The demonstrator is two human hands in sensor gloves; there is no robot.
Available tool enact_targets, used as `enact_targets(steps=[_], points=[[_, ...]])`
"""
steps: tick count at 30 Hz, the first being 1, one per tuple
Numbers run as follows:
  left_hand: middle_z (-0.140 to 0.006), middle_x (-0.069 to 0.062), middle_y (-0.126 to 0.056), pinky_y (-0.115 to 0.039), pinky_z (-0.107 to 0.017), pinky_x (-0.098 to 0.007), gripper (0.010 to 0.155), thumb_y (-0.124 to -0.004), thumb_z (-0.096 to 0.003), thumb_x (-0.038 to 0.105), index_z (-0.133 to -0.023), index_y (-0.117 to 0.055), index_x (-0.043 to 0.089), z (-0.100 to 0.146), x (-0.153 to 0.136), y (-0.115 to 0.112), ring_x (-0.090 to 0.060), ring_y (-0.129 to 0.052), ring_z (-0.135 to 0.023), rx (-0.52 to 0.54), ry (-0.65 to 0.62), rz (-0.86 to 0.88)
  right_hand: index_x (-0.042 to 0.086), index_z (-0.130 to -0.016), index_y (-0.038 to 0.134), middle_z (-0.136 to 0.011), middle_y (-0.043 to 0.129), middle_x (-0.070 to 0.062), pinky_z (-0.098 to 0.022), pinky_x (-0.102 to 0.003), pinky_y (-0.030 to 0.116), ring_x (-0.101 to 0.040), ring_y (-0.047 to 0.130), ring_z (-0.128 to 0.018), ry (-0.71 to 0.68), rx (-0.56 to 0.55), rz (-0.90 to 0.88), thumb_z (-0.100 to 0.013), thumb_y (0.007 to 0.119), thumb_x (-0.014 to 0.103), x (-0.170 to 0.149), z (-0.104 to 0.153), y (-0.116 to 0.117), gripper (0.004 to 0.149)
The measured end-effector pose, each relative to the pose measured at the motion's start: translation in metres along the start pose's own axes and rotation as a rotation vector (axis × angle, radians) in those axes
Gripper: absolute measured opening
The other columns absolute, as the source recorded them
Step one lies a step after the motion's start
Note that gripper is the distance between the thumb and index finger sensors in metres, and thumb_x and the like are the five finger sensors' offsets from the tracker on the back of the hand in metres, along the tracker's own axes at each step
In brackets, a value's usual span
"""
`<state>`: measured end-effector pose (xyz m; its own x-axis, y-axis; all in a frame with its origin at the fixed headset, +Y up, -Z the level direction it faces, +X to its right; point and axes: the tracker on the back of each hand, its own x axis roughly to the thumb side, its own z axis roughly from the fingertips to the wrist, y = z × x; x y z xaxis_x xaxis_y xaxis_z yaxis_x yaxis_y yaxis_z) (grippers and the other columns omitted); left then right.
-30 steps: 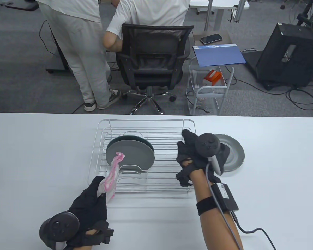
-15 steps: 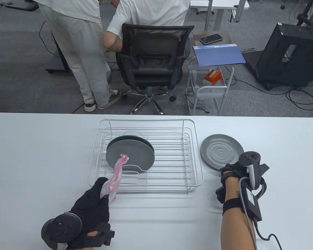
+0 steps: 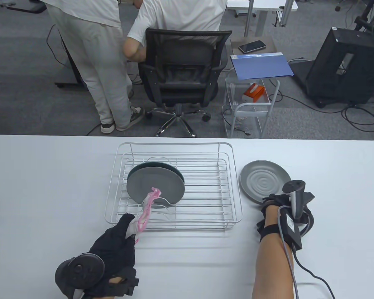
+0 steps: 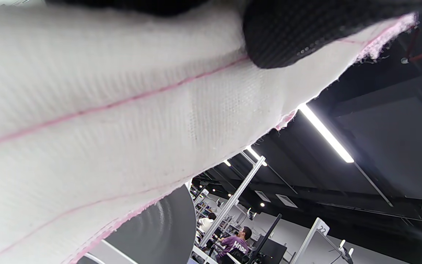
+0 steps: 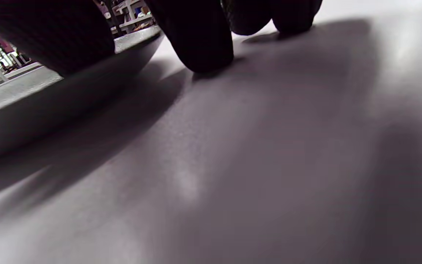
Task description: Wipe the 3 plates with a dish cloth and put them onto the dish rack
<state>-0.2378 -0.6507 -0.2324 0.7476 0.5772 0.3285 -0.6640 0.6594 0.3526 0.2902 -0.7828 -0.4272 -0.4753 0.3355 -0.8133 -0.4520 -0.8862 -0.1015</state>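
Two plates (image 3: 155,186) already stand on edge in the left part of the dish rack (image 3: 174,183), one dark rim showing just behind the grey one in front; the third plate (image 3: 263,180) lies flat on the tabletop (image 3: 34,187) just to the right of the rack. So the step in hand, as I judge it, is fetching that last plate for its wipe.

The rack is a white wire basket set mid-table, its right half bare. The third plate is grey, round and shallow, with concentric ripples in its well and a low curved wall, matte in finish.

The right hand (image 3: 286,204) sits at the plate's near edge. The right wrist view shows its fingertips (image 5: 203,44) down on the tabletop right by the plate's rim (image 5: 86,69), and one dark finger seems to overlap the rim, but whether the hand has hold of the plate I cannot tell. The next move calls for getting fingers under that low rim and tipping the plate up, since it lies flush.

The left hand (image 3: 118,246) grips the dish cloth (image 3: 146,211), white with pink edging, bunched upright near the rack's front edge, ready to meet the plate.
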Motion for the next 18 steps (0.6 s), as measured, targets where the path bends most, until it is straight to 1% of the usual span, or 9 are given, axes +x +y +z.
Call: enact_targets(steps=[1,3,5,7,9,11,14,18], points=[[-0.082,-0.014,-0.101,-0.072,-0.060,-0.058,0.049,-0.076,-0.0530,0.038,-0.098,-0.075,0.017,0.000,-0.001,-0.001,-0.039,-0.101,-0.074,-0.006,0.003,-0.004,-0.006,-0.076,0.070,-0.096,0.035,-0.029,-0.059,-0.070,0.033,-0.054,0.041,-0.083,0.003,0.000,-0.007,-0.046,0.082,0.053,0.000,-0.001,0.002,0.067],[-0.082,-0.014,-0.101,-0.071,-0.060,-0.058,0.050,-0.076,-0.0531,0.039,-0.098,-0.075,0.017,-0.001,-0.002,-0.003,-0.039,-0.101,-0.074,-0.021,0.009,-0.010,-0.005,-0.073,0.071,-0.095,0.034,-0.028,-0.059,-0.071,0.035,-0.053,0.040,-0.081,0.025,-0.043,-0.024,-0.045,0.083,0.053,-0.001,-0.001,0.006,0.066],[-0.082,-0.014,-0.101,-0.071,-0.060,-0.058,0.050,-0.076,-0.0530,0.039,-0.098,-0.076,0.017,-0.002,-0.003,-0.004,-0.039,-0.101,-0.074,-0.029,0.013,-0.013,-0.005,-0.070,0.073,-0.096,0.031,-0.027,-0.060,-0.071,0.032,-0.051,0.036,-0.082,0.067,-0.051,-0.084,-0.045,0.084,0.051,-0.002,-0.002,0.007,0.063],[-0.082,-0.014,-0.101,-0.071,-0.060,-0.058,0.050,-0.076,-0.0531,0.039,-0.098,-0.075,0.017,-0.002,-0.003,-0.005,-0.039,-0.101,-0.074,-0.030,0.013,-0.015,-0.008,-0.067,0.075,-0.096,0.029,-0.026,-0.060,-0.070,0.029,-0.050,0.032,-0.082,0.090,-0.056,-0.172,-0.044,0.086,0.044,-0.004,-0.003,0.007,0.058],[-0.082,-0.014,-0.101,-0.072,-0.060,-0.058,0.050,-0.076,-0.0531,0.039,-0.098,-0.075,0.017,-0.002,-0.003,-0.005,-0.039,-0.101,-0.074,-0.030,0.011,-0.018,-0.008,-0.066,0.075,-0.096,0.028,-0.025,-0.061,-0.069,0.027,-0.048,0.030,-0.083,0.107,-0.046,-0.213,-0.044,0.085,0.040,-0.007,-0.004,0.007,0.055],[-0.082,-0.014,-0.101,-0.072,-0.060,-0.058,0.050,-0.076,-0.0531,0.039,-0.098,-0.075,0.017,-0.001,-0.003,-0.005,-0.039,-0.101,-0.074,-0.028,0.009,-0.017,-0.008,-0.066,0.075,-0.096,0.029,-0.024,-0.061,-0.068,0.027,-0.048,0.029,-0.083,0.108,-0.036,-0.257,-0.044,0.084,0.039,-0.010,-0.003,0.004,0.052],[-0.082,-0.014,-0.101,-0.072,-0.060,-0.058,0.050,-0.076,-0.0531,0.039,-0.098,-0.075,0.017,-0.001,-0.003,-0.005,-0.039,-0.101,-0.075,-0.030,0.010,-0.009,-0.006,-0.066,0.072,-0.096,0.028,-0.024,-0.060,-0.068,0.023,-0.047,0.029,-0.084,0.137,-0.012,-0.409,-0.044,0.082,0.036,-0.017,0.001,-0.002,0.049],[-0.082,-0.014,-0.101,-0.072,-0.060,-0.058,0.050,-0.076,-0.0531,0.039,-0.098,-0.075,0.017,-0.001,-0.003,-0.004,-0.039,-0.101,-0.075,-0.029,0.013,0.001,-0.009,-0.067,0.069,-0.095,0.031,-0.025,-0.060,-0.070,0.026,-0.050,0.036,-0.083,0.136,0.000,-0.585,-0.045,0.078,0.031,-0.027,0.007,-0.015,0.046]])
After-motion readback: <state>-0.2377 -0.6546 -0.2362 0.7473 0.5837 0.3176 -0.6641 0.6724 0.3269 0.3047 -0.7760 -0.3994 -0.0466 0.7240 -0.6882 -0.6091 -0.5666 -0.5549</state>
